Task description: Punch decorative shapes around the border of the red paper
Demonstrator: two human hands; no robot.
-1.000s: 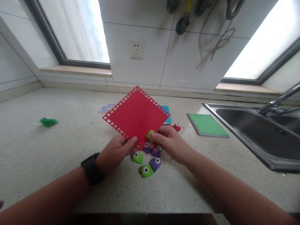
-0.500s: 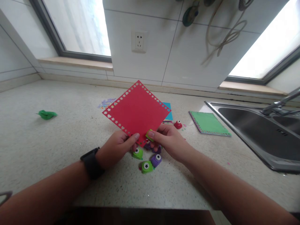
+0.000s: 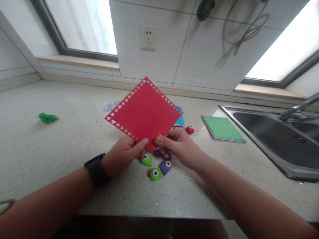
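The left hand (image 3: 122,156) and the right hand (image 3: 179,150) are bare, with short plain nails; both forearms are bare down to the lower edge of the view; the left wrist wears a black watch (image 3: 96,169), its band wide and matte, its case dark too.

No words, brands or numbers can be read anywhere. The only signs are small white shape icons on black discs on the craft punches lying on the counter: a five-point star on the purple punch (image 3: 165,166), a flower-like shape on the green punch (image 3: 155,173), and a mark too small to tell on the second green punch (image 3: 146,160). The red paper sheet (image 3: 144,113) bears no print, only punched hearts and stars along its edges. The right hand (image 3: 178,146) covers the top of the lime punch (image 3: 158,140).
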